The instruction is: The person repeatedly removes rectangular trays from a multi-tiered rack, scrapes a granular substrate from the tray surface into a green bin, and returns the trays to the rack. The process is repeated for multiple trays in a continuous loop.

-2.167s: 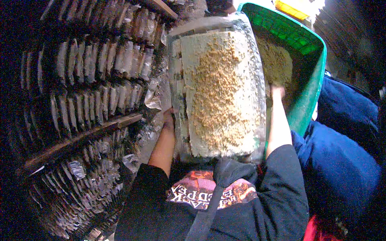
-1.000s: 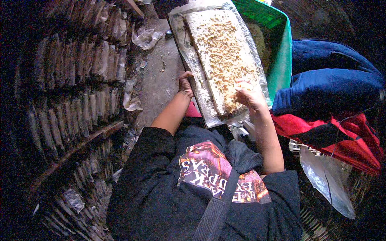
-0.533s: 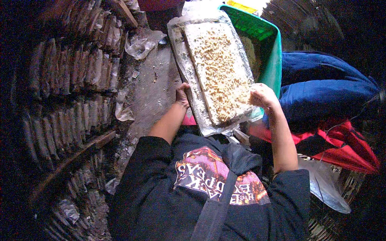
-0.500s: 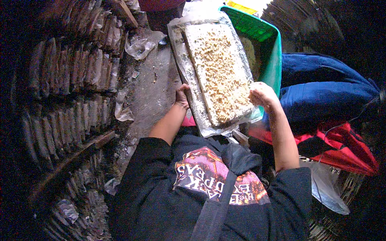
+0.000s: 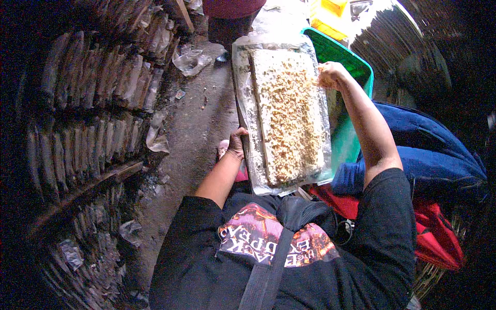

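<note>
A long white block [image 5: 260, 124], its top strewn with tan crumbs [image 5: 292, 119], lies on a clear plastic sheet [image 5: 243, 77] in front of me. My left hand [image 5: 237, 143] is closed on the left edge of the plastic-covered block, thumb on top; its other fingers are hidden beneath. Over the block's upper right edge hangs my right hand [image 5: 332, 76], fingers curled together, with tan crumbs seemingly at the fingertips. Just right of the block stands a green tub [image 5: 366, 67], whose inside is partly hidden by the block and my arm.
On my left, stacks of flat, plastic-wrapped slabs [image 5: 93, 77] rest behind a wooden rail [image 5: 98, 186]. Crumpled plastic [image 5: 191, 61] litters the dirt floor [image 5: 199, 103]. A yellow crate [image 5: 329, 18] stands beyond the tub. Blue cloth [image 5: 429, 139] and red cloth [image 5: 436, 235] lie at right.
My right hand has moved up along the block's right edge, from near its lower end. The left hand keeps its hold. The whole view has shifted, showing more of the yellow crate.
</note>
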`<state>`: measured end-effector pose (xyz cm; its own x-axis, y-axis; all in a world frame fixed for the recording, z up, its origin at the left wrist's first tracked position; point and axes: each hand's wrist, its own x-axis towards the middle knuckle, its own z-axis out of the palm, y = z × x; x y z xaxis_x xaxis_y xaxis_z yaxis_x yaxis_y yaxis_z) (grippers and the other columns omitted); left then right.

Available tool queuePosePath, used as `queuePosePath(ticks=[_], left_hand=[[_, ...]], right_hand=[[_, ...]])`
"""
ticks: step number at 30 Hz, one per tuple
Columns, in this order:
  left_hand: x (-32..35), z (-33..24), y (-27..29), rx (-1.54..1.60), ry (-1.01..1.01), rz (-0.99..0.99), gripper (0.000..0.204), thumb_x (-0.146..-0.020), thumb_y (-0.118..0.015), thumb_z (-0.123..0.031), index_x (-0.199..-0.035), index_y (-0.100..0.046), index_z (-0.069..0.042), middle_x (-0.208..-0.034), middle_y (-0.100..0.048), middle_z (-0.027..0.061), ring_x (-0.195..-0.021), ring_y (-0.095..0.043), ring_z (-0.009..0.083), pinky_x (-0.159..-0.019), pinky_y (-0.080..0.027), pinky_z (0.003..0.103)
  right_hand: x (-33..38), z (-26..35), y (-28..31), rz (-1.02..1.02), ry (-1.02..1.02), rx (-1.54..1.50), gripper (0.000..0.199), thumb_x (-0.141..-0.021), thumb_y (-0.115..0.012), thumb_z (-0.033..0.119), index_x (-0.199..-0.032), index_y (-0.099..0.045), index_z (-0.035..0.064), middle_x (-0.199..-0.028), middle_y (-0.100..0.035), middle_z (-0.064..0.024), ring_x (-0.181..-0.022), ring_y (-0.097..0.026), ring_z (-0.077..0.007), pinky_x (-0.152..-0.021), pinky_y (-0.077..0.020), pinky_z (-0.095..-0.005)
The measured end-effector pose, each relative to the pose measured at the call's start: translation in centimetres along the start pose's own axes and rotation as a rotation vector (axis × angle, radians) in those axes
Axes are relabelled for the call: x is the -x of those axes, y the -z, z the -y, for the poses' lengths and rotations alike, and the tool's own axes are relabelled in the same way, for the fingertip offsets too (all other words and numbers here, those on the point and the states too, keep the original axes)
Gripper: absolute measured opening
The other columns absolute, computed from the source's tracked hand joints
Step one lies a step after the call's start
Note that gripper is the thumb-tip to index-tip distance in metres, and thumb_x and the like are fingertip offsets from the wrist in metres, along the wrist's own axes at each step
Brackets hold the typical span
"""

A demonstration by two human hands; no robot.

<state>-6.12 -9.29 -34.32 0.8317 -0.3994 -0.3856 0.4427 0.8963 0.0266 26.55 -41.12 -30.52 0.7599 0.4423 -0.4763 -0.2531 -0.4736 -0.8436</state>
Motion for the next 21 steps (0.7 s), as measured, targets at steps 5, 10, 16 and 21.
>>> queuePosePath(ticks=[5, 10, 16, 21], left_hand=[[-0.4, -0.1, 1.6, 0.003, -0.054, -0.068, 0.052, -0.056, -0.054, -0.019, -0.104, -0.053, 0.001, -0.088, -0.061, 0.0140, -0.073, -0.060, 0.0293, -0.072, -0.051, 0.042], [-0.8, 0.3, 4.1, 0.028, -0.078, -0.188, 0.030, -0.059, -0.056, -0.017, -0.085, -0.058, -0.002, -0.075, -0.061, 0.0115, -0.063, -0.060, 0.0254, -0.064, -0.053, 0.038], [-1.6, 0.7, 4.9, -0.140, -0.218, -0.367, 0.010, -0.063, -0.057, -0.019, -0.064, -0.058, -0.008, -0.060, -0.057, 0.0051, -0.052, -0.056, 0.0201, -0.050, -0.048, 0.031], [-3.9, 1.7, 8.6, -0.089, -0.160, -0.305, 0.011, -0.065, -0.057, -0.020, -0.064, -0.058, -0.010, -0.060, -0.057, 0.0040, -0.052, -0.055, 0.0193, -0.051, -0.047, 0.030]], right_hand=[[-3.1, 8.5, -5.5, -0.070, -0.326, -0.119, 0.017, -0.077, -0.059, 0.025, -0.072, -0.052, 0.0097, -0.060, -0.053, -0.0046, -0.049, -0.052, -0.0206, -0.048, -0.0461, -0.0358], [-6.7, 9.3, -8.1, 0.494, -0.402, -0.513, 0.017, -0.077, -0.061, 0.024, -0.073, -0.052, 0.0107, -0.058, -0.053, -0.0052, -0.051, -0.054, -0.0201, -0.054, -0.0502, -0.0375], [-9.4, 10.9, -12.8, 0.240, 0.080, 0.216, 0.015, -0.077, -0.062, 0.020, -0.079, -0.055, 0.0065, -0.059, -0.053, -0.0096, -0.049, -0.053, -0.0208, -0.050, -0.0489, -0.0366], [-9.8, 9.1, -8.4, 0.125, 0.007, -0.119, 0.017, -0.075, -0.063, 0.019, -0.075, -0.054, 0.0052, -0.060, -0.052, -0.0116, -0.049, -0.053, -0.0241, -0.048, -0.0487, -0.0380]])
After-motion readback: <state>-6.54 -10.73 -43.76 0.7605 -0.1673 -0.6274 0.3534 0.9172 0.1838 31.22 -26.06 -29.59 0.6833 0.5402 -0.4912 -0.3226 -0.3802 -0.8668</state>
